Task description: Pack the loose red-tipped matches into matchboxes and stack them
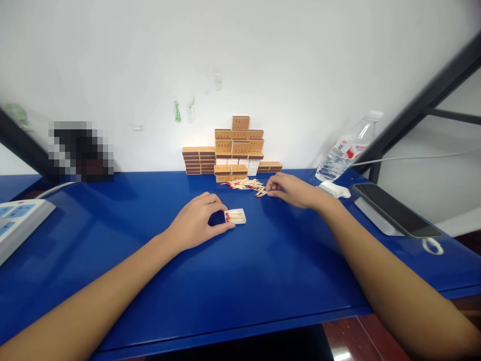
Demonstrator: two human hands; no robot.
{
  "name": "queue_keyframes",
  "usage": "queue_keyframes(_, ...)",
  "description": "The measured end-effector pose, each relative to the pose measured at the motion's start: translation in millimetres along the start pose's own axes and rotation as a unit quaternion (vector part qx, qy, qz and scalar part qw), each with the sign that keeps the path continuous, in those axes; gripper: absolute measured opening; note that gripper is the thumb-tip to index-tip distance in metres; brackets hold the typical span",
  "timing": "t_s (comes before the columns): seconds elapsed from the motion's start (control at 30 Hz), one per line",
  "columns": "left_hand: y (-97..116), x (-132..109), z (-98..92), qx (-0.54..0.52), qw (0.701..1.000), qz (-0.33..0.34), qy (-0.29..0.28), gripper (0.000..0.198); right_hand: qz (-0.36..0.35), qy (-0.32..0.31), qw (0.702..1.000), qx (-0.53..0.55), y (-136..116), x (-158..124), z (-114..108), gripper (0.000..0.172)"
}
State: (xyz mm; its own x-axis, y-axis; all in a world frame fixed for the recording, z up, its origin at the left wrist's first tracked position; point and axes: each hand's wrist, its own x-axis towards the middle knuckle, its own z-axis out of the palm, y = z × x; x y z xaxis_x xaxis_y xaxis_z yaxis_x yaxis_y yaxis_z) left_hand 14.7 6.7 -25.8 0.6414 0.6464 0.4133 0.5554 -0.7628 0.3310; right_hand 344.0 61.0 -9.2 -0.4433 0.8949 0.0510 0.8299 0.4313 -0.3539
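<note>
My left hand (203, 218) holds a small white matchbox tray (243, 219) between thumb and fingers on the blue tabletop. Several red-tipped matches (235, 216) lie inside the tray, heads toward my left hand. Farther back, a loose pile of matches (242, 184) is spread in front of the stacked matchboxes (240, 147). At the right end of this pile, my right hand (287, 189) is closed in a pinch, its fingertips on a few matches (260, 192). How many of them it grips is too small to tell.
A water bottle (343, 150) leans by the wall at right. Near it lie a white object (334, 189) and a phone (396, 209) on a white stand. A power strip (26, 220) sits at the left edge of the blue table (240, 291); a dark pixelated object (84, 153) stands behind.
</note>
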Motion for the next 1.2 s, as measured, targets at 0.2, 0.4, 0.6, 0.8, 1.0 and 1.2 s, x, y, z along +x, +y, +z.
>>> queue_keyframes(0.2, -1, 0, 0.7, -0.009, 1.000, 0.003, 0.002, 0.031, -0.020, -0.014, 1.000, 0.013, -18, -2, 1, 0.011)
queue_keyframes(0.4, -1, 0, 0.9, -0.008, 1.000, 0.008, 0.003, 0.031, -0.057, 0.004, 0.998, 0.016, -26, -3, 3, 0.011)
queue_keyframes(0.6, 0, 1, 0.0, -0.006, 1.000, 0.004, -0.002, 0.032, -0.035, -0.010, 0.999, 0.001, -26, -5, 1, 0.012)
queue_keyframes(0.8, 0, 0, 0.4, -0.009, 1.000, 0.008, 0.004, 0.031, 0.002, 0.009, 1.000, -0.022, -26, -6, -6, 0.014)
queue_keyframes(1.0, 0, 0, -0.1, -0.005, 1.000, 0.005, -0.003, 0.032, 0.037, -0.052, 0.998, 0.000, -20, -6, -3, 0.011)
queue_keyframes(1.2, 0, 0, -0.2, -0.008, 1.000, -0.004, -0.009, 0.032, 0.042, -0.054, 0.998, -0.013, -18, -8, -5, 0.013)
